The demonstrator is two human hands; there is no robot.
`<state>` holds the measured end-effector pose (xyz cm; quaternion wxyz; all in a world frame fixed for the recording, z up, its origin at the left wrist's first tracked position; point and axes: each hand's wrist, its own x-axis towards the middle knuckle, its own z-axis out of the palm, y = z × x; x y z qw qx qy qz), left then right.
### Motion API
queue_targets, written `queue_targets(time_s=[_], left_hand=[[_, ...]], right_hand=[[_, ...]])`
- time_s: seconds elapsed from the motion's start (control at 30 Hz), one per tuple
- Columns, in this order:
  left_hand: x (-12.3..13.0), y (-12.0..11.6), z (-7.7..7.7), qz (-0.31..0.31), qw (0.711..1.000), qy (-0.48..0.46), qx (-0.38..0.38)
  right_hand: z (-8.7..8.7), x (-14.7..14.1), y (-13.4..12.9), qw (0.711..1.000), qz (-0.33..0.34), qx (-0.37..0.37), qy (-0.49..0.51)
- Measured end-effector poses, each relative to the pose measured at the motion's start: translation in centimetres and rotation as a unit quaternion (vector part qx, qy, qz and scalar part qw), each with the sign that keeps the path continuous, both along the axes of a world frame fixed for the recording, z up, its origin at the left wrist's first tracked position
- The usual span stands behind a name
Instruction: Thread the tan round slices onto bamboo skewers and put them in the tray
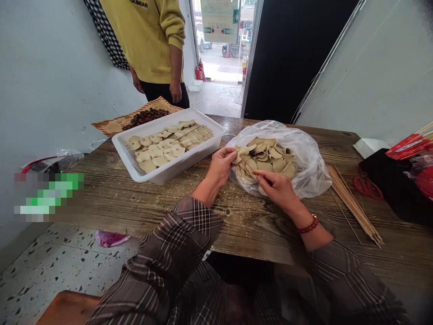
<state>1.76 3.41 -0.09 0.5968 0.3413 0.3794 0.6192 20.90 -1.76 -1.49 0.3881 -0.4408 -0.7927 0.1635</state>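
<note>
My left hand (220, 166) is closed, pinching a folded, flat beige slice (242, 154) between thumb and fingers. Opposite it, my right hand (278, 186) is closed on a thin wooden skewer (249, 168) that slants toward that slice; I cannot tell how far the tip goes in. Both hands are over a clear plastic bag (309, 169), spread wide around a heap of loose beige slices (267, 155). To the left, a white plastic tub (162, 177) holds rows of skewered slices (158, 153).
Bare skewers (355, 205) lie bundled on the wooden table (135, 205), right of the bag. Beside them are red-handled scissors (368, 186) and a black bag (389, 185). Dark reddish pieces (149, 118) lie on a patterned sheet behind the tub. A person in yellow (149, 45) stands beyond.
</note>
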Motion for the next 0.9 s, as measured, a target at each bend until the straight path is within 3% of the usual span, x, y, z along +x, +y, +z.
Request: queue_targets(time_s=[0.5,0.9], left_hand=[[-0.45,0.21,0.21,0.046,0.998,0.030,0.027],[-0.27,0.20,-0.17,0.022,1.000,0.014,0.018]], right_hand=[[-0.03,0.14,0.07,1.000,-0.002,-0.005,-0.014],[-0.05,0.14,0.20,1.000,-0.012,-0.001,-0.018]])
